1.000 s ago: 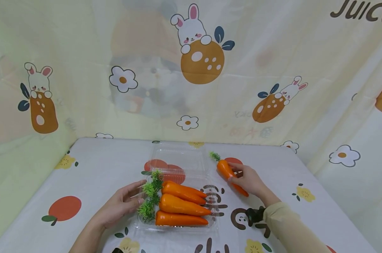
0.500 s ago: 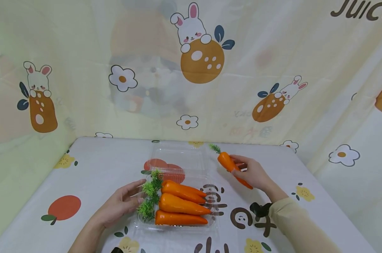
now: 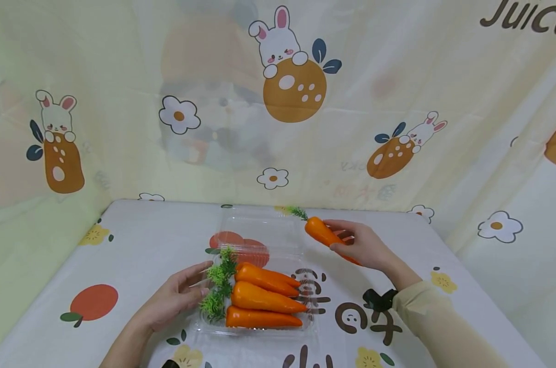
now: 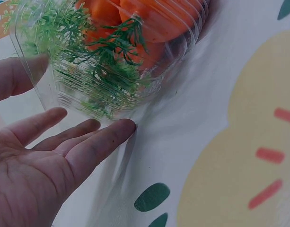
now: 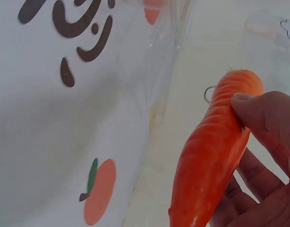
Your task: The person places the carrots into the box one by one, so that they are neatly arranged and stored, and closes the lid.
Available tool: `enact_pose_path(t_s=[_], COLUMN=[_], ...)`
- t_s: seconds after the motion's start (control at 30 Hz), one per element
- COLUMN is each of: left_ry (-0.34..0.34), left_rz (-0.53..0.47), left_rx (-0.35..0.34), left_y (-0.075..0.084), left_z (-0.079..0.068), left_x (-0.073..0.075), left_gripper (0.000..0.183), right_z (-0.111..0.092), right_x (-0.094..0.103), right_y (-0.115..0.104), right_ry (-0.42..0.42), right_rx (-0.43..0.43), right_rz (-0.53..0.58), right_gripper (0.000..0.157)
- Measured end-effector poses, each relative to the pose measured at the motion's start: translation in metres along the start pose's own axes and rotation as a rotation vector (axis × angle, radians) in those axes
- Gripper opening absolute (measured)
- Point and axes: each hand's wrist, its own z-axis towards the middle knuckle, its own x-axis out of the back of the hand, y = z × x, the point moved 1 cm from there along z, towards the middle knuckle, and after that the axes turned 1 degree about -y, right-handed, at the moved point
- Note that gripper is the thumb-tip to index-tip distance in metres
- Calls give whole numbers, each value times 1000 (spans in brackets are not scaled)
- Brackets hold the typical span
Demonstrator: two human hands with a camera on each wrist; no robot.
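Note:
My right hand (image 3: 362, 248) grips an orange carrot (image 3: 320, 231) with a green leafy top, thumb on one side and fingers on the other. It is held in the air, tilted, behind and to the right of a clear plastic box (image 3: 311, 319). In the right wrist view the thumb presses the ridged side of the carrot (image 5: 206, 151). Several more carrots (image 3: 268, 297) lie side by side in the box, green tops (image 3: 219, 286) to the left. My left hand (image 3: 176, 296) rests at the box's left end; in the left wrist view its extended fingers (image 4: 102, 142) reach the clear wall.
The box's clear lid (image 3: 261, 232) lies folded back toward the rear of the table. A white cloth (image 3: 135, 245) with printed fruit and flowers covers the table. Behind it hangs a printed curtain (image 3: 222, 153). A black strap piece (image 3: 379, 300) sits at the right wrist.
The right hand has lifted the carrot from near the table, first up and rightward, then left toward the box. The left hand and the box have stayed in place.

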Motion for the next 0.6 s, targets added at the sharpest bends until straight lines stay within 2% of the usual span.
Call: enact_pose_path(t_s=[0.4,0.6], left_ry=[6,3], left_rz=[1,-8], left_rx=[-2,-5], left_y=[0,0], left_z=[0,0], left_x=[0,0], left_gripper=[71,70], right_z=[8,13], right_x=[-11,-17], right_y=[-37,-53], right_ry=[-128,-186], right_rx=[95,149], right_rz=[63,57], right_gripper=[49,49])
